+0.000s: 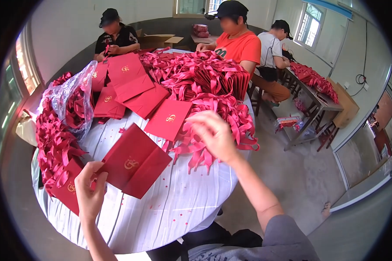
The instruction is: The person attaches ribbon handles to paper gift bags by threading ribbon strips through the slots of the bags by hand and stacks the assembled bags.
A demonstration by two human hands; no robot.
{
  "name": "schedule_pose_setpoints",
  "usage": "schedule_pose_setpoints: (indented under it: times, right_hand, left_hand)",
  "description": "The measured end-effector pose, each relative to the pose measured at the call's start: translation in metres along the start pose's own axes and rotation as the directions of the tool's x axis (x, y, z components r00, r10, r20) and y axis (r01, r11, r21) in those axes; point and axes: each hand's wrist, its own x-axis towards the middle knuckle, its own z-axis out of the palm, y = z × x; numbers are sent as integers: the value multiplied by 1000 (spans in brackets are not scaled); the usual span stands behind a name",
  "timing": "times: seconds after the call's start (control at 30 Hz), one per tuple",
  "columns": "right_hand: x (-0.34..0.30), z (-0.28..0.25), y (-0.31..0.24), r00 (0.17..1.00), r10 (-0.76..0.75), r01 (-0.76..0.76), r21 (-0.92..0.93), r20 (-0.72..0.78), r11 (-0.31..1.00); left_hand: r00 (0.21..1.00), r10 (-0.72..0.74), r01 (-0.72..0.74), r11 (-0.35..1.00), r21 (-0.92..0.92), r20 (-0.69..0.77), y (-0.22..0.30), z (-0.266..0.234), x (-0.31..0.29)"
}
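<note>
A flat red paper gift bag [137, 163] with a gold emblem is in my left hand [91, 185], thumb and fingers pinching its left edge. It is tilted above the near part of the round table. My right hand [213, 135] is over the edge of a heap of pink-red ribbons [200, 152], fingers loosely bent and apart; nothing shows in them. Just left of that hand, another flat red bag [170, 118] lies on the table. More red bags [126, 76] overlap behind it. Another red bag [67, 187] lies below my left hand's side of the ribbon pile.
A white cloth [161, 217] dotted with red scraps covers the table. Ribboned bags [222, 78] are stacked at the right. Clear plastic [76, 93] covers part of the left heap [52, 135]. Three people sit beyond, one at a side table [318, 102] heaped with red things.
</note>
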Motion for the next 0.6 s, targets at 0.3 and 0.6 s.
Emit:
schedule_pose_setpoints:
  times: [0.3, 0.6]
  right_hand:
    - [-2, -35, 38, 979, -2, 138, -649, 206, 749]
    - [40, -14, 20, 973, -9, 95, -366, 230, 926]
  left_hand:
    - [965, -261, 244, 902, -358, 0, -31, 13, -14]
    - [913, -343, 406, 721, -561, 221, -30, 22, -13]
